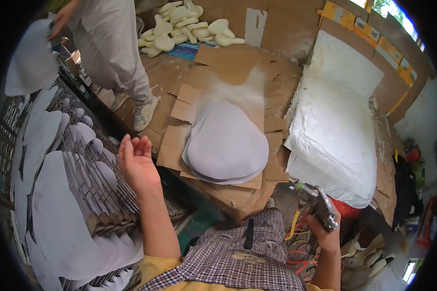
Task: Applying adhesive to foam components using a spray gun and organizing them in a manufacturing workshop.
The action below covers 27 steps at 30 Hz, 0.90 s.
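Observation:
My left hand (137, 162) hangs open in the air, palm up, between the wire rack (90, 160) and the cardboard-covered bench (238, 77). It holds nothing. A stack of grey, rounded sheet pieces (228, 145) lies on the cardboard just right of that hand. My right hand (325, 228) grips a metal spray gun (320, 206) low at the right, its nozzle pointing up and left, below the bench edge.
Grey cut pieces (58, 213) lie spread over the rack on the left. Another person (114, 53) stands at the upper left holding a grey piece (29, 58). Cream foam shapes (184, 24) are piled at the back. A crumpled white sheet (335, 126) covers the right side.

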Each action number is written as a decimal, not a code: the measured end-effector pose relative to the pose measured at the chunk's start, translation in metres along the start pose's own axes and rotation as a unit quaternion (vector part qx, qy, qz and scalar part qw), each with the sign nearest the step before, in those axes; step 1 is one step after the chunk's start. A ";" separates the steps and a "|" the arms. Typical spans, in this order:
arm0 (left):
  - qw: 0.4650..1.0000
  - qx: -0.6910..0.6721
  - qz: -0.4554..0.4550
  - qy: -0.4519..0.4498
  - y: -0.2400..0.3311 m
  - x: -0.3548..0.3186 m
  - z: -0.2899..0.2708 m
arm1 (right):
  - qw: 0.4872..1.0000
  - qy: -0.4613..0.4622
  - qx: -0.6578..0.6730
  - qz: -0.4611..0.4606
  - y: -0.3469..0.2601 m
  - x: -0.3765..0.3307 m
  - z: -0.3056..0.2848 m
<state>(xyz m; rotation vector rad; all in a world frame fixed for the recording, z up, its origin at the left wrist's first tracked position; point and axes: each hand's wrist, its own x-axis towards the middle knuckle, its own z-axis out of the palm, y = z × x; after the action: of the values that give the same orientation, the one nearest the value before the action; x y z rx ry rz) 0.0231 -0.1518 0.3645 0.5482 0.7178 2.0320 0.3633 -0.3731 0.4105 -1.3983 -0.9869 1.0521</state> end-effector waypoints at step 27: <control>0.956 0.156 -0.243 0.056 -0.095 -0.060 -0.104 | 0.999 -0.001 0.019 0.027 0.001 -0.015 0.013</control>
<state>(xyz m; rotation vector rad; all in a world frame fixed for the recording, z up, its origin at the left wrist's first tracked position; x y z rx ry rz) 0.0464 -0.1901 0.2181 0.3859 1.1321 1.5079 0.3469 -0.3847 0.4099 -1.4000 -0.9293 1.1074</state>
